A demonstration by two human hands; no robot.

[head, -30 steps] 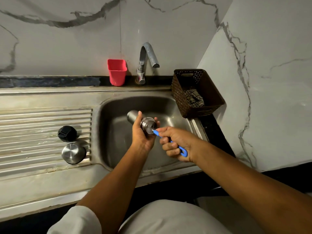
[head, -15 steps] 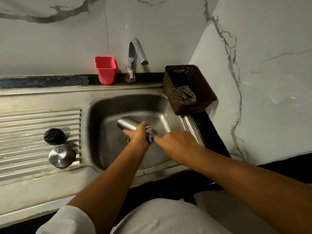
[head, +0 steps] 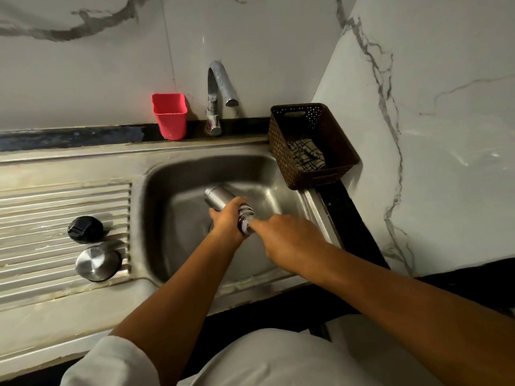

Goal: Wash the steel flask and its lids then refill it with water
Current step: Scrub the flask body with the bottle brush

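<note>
**Head view: flask body under cleaning over the sink; both lids untouched**

Drainboard (head: 41,196), far left: black lid (head: 85,229) and steel lid (head: 97,263) lie just beside each other on the ribs, apart from the flask; neither is in a hand.

Back ledge: red cup (head: 169,116) stands upright beside the tap (head: 220,87); no stream is visible at the spout.

Sink (head: 172,190), centre: steel flask (head: 218,196) is held above the basin, lying near horizontal, base toward the tap and open mouth toward the person; the mouth is blurred.

Left hand (head: 227,222): fingers wrapped round the flask near its neck, a firm grip.

Right hand (head: 289,239): it is at the flask mouth, knuckles up; its fingers are hidden behind the hand, so I cannot tell whether they pinch anything or are merely curled.

Far right: brown basket (head: 342,151) sits on the sink's corner with a checked cloth (head: 306,154) inside.

Assessment: the step in hand appears to be the cleaning of the flask's interior or rim; the task is judged early, with rinsing, both lids and the refill outstanding.

Next move calls for the left grip to hold the flask steady; the mouth must then go under the spout with the tap opened; wet steel may slip, so a secure grip is advised.
</note>
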